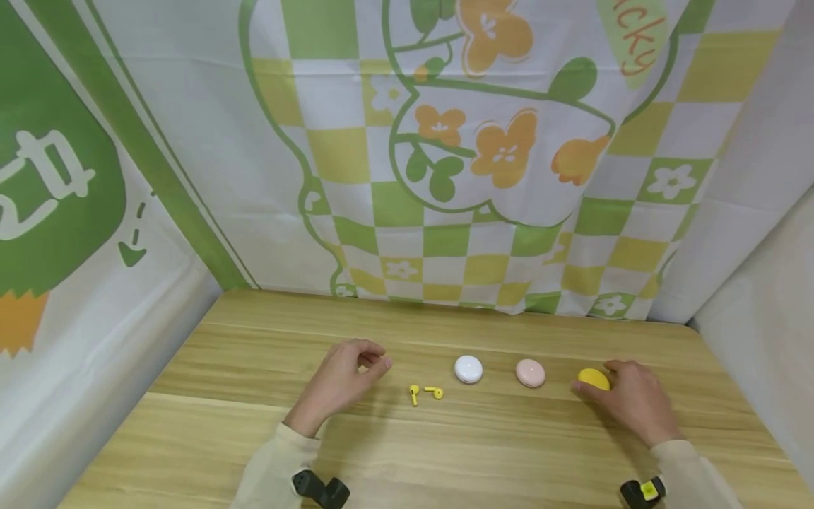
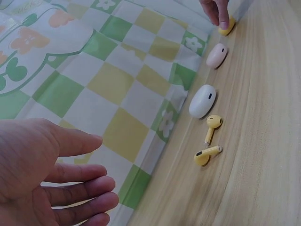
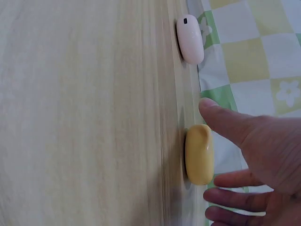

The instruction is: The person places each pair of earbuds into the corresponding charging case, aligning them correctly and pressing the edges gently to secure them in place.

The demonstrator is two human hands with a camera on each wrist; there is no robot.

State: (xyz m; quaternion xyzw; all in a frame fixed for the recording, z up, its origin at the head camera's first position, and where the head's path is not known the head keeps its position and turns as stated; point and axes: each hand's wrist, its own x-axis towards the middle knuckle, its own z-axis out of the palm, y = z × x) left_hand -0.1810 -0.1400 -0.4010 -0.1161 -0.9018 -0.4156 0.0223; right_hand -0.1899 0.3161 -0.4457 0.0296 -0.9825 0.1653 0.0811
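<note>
The right hand (image 1: 636, 399) lies on the wooden table (image 1: 483, 452) with its thumb and fingers set loosely about the yellow case (image 1: 593, 379), fingertips touching its edges without curling round it (the right wrist view shows the thumb lying along one side and straight fingers beside the other). The case is a flattened oval pebble, lying flat and closed, at the right end of the row; from the head camera its long axis runs roughly left to right across the table.

The left hand (image 1: 343, 382) rests relaxed on the table at the left, fingers loosely bent and holding nothing; its wrist view shows an open palm with spread fingers.

Just right of that hand lie 2 yellow earbuds (image 1: 425, 393), close together but apart from each other. The left one has its stem pointing toward the person; the right one lies with its stem sideways, pointing left.

Farther right stand a white case (image 1: 468, 369) and then a pink case (image 1: 531, 372), both closed, evenly spaced between earbuds and yellow case.

Behind the table hangs a cloth backdrop (image 1: 445, 141) in green and yellow checks with orange flowers.
</note>
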